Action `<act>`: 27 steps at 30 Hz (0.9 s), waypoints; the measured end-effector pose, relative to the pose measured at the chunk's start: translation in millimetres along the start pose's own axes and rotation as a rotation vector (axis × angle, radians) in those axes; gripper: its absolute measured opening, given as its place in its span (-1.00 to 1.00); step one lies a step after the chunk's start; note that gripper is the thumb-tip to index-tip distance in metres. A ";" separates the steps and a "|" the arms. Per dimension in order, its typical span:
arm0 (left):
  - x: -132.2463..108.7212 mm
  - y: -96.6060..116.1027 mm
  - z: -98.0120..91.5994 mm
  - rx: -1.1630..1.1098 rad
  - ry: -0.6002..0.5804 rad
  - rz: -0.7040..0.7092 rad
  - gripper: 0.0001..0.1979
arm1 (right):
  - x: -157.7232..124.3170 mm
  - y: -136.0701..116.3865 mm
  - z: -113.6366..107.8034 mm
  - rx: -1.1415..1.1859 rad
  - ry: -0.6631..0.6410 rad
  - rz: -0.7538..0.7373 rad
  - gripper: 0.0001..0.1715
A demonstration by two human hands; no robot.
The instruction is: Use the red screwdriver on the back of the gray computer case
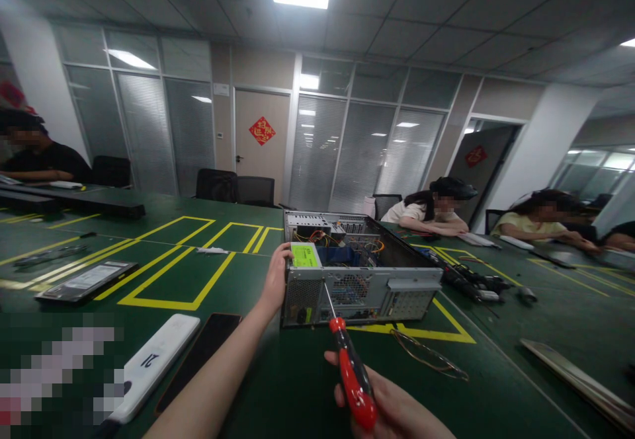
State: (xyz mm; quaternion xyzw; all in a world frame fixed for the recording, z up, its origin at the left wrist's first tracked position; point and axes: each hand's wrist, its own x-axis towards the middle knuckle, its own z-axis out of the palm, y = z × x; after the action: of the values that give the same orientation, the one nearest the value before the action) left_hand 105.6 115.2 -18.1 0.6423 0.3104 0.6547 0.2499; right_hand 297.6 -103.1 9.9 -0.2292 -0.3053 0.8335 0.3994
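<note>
In front of me lies an opened computer case [357,293] on its side, its perforated back panel facing me. My left hand [278,274] grips the case's left rear corner, fingers curled over the edge beside the power supply [306,256], which bears a yellow-green label. A red and black screwdriver [352,379] is in my right hand [377,393]. Its thin shaft points up at the back panel, and the tip appears to meet it just below the power supply's right edge. Coloured cables [325,235] and a blue part show inside the case.
A hard drive [86,281], a white numbered object [156,363] and a dark flat slab [201,353] lie to the left on the green table [278,386]. A loose cable [431,353] rests near the case's right front. Other people [434,207] sit across the table.
</note>
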 end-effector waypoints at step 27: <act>0.5 0.1 0.1 -0.014 0.003 0.009 -0.50 | 5.5 2.3 -5.0 -0.074 -0.052 0.063 -0.28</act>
State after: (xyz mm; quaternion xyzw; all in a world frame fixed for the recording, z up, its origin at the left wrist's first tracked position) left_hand 105.6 115.6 -17.6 0.6409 0.3034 0.6588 0.2513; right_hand 296.4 -98.2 4.1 -0.2317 -0.3389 0.8395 0.3559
